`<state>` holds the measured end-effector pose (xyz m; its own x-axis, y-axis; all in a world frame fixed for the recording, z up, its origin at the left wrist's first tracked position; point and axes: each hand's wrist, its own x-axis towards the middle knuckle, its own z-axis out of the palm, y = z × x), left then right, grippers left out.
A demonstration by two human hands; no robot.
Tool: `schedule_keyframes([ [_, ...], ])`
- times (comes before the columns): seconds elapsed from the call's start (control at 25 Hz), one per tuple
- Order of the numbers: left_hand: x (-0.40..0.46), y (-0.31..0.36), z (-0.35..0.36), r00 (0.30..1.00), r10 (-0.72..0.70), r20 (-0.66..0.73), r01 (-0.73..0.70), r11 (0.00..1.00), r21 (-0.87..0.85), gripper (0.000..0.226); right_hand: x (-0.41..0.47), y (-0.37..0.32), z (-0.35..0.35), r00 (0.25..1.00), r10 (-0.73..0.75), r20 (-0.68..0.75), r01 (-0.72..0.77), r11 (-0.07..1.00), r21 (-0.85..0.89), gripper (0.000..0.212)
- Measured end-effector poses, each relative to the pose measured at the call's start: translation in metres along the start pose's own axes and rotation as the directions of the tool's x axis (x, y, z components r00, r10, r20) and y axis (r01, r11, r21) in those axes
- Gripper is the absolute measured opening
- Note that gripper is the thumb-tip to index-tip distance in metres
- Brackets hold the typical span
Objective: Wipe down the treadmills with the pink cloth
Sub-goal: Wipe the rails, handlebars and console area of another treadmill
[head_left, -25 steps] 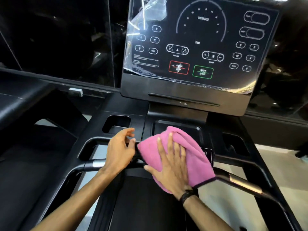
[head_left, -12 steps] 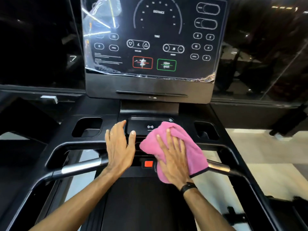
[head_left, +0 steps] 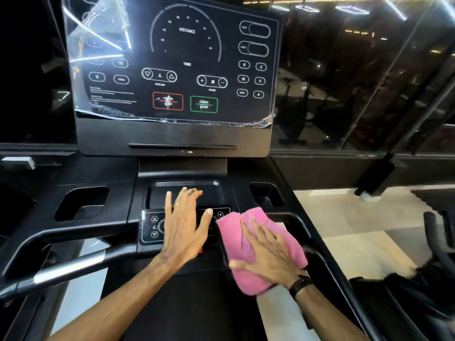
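With the left hand (head_left: 183,230) flat and empty on the button panel (head_left: 152,226) and the right hand (head_left: 268,257) just beside it pressing the pink cloth (head_left: 258,247) flat, an accidental button press appeared likely.

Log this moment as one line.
right hand flat on pink cloth | left hand open over black control panel | wiping treadmill

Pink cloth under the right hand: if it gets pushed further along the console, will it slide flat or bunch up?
The pink cloth already lies in soft folds, so it is probably floppy and will bunch. The right hand presses it flat with spread fingers, which should help it slide on the smooth black console.
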<state>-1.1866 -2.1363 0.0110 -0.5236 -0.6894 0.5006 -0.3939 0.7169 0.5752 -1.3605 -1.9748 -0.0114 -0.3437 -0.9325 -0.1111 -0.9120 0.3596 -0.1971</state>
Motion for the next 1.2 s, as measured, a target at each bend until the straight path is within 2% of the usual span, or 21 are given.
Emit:
schedule_keyframes([
  [0.04, 0.001, 0.003, 0.002, 1.000, 0.011, 0.005, -0.011, 1.000, 0.008, 0.058, 0.003, 0.008, -0.003, 0.994, -0.006, 0.111, 0.016, 0.996, -0.092, 0.130],
  [0.08, 0.004, 0.004, 0.004, 1.000, 0.027, 0.009, -0.027, 0.999, 0.028, 0.057, 0.007, 0.017, -0.007, 0.986, -0.043, 0.164, 0.070, 0.984, -0.164, 0.138],
  [0.16, 0.008, 0.004, 0.006, 0.997, 0.066, 0.035, -0.069, 0.992, 0.101, 0.057, 0.016, 0.024, -0.008, 0.978, -0.141, 0.154, 0.185, 0.927, -0.328, 0.140],
  [0.2, 0.010, 0.002, 0.007, 0.995, 0.081, 0.053, -0.088, 0.986, 0.142, 0.057, 0.024, 0.023, -0.004, 0.979, -0.190, 0.078, 0.205, 0.898, -0.388, 0.133],
  [0.24, 0.012, 0.002, 0.008, 0.994, 0.090, 0.066, -0.100, 0.979, 0.176, 0.056, 0.032, 0.021, 0.002, 0.980, -0.201, -0.011, 0.182, 0.908, -0.376, 0.119],
  [0.28, 0.014, 0.002, 0.010, 0.993, 0.093, 0.071, -0.106, 0.974, 0.199, 0.056, 0.042, 0.017, 0.006, 0.983, -0.167, -0.072, 0.141, 0.951, -0.275, 0.098],
  [0.32, 0.017, 0.004, 0.013, 0.993, 0.089, 0.072, -0.103, 0.972, 0.212, 0.055, 0.050, 0.014, 0.005, 0.988, -0.125, -0.093, 0.111, 0.983, -0.148, 0.078],
  [0.4, 0.024, 0.007, 0.021, 0.995, 0.071, 0.073, -0.086, 0.968, 0.234, 0.054, 0.061, 0.014, 0.000, 0.994, -0.102, -0.030, 0.099, 0.993, -0.064, 0.055],
  [0.48, 0.030, 0.013, 0.029, 0.996, 0.058, 0.065, -0.072, 0.970, 0.234, 0.053, 0.064, 0.016, -0.003, 0.991, -0.130, -0.036, 0.127, 0.989, -0.073, 0.043],
  [0.56, 0.031, 0.022, 0.038, 0.996, 0.071, 0.061, -0.083, 0.972, 0.222, 0.052, 0.060, 0.016, 0.014, 0.987, -0.098, -0.127, 0.085, 0.991, -0.106, 0.028],
  [0.68, 0.032, 0.029, 0.050, 0.996, 0.081, 0.041, -0.088, 0.970, 0.228, 0.052, 0.047, 0.014, 0.037, 0.938, -0.123, -0.325, 0.047, 0.972, -0.231, 0.040],
  [0.76, 0.034, 0.033, 0.056, 0.996, 0.079, 0.037, -0.086, 0.966, 0.242, 0.052, 0.053, 0.018, 0.022, 0.960, -0.156, -0.232, 0.114, 0.977, -0.183, 0.036],
  [0.84, 0.037, 0.038, 0.061, 0.998, 0.061, 0.023, -0.065, 0.967, 0.248, 0.053, 0.068, 0.023, -0.007, 0.986, -0.150, 0.077, 0.145, 0.987, 0.068, 0.040],
  [0.88, 0.037, 0.041, 0.063, 0.998, 0.053, 0.015, -0.055, 0.969, 0.240, 0.053, 0.073, 0.025, -0.014, 0.972, -0.143, 0.187, 0.122, 0.985, 0.120, 0.044],
  [0.92, 0.037, 0.044, 0.064, 0.999, 0.048, 0.004, -0.048, 0.973, 0.227, 0.052, 0.077, 0.027, -0.015, 0.969, -0.126, 0.212, 0.102, 0.988, 0.120, 0.046],
  [0.96, 0.036, 0.046, 0.066, 0.999, 0.043, -0.007, -0.040, 0.976, 0.215, 0.050, 0.077, 0.027, -0.010, 0.980, -0.109, 0.166, 0.094, 0.991, 0.091, 0.043],
  [1.04, 0.034, 0.044, 0.068, 1.000, 0.030, -0.005, -0.028, 0.975, 0.219, 0.049, 0.068, 0.029, 0.018, 0.980, -0.144, -0.136, 0.137, 0.989, -0.060, 0.032],
  [1.12, 0.034, 0.042, 0.071, 0.998, 0.035, 0.043, -0.045, 0.965, 0.260, 0.051, 0.050, 0.027, 0.042, 0.915, -0.211, -0.345, 0.140, 0.965, -0.220, 0.036],
  [1.2, 0.040, 0.042, 0.076, 0.994, 0.047, 0.099, -0.079, 0.932, 0.353, 0.056, 0.054, 0.030, 0.045, 0.858, -0.267, -0.438, 0.165, 0.952, -0.257, 0.039],
])
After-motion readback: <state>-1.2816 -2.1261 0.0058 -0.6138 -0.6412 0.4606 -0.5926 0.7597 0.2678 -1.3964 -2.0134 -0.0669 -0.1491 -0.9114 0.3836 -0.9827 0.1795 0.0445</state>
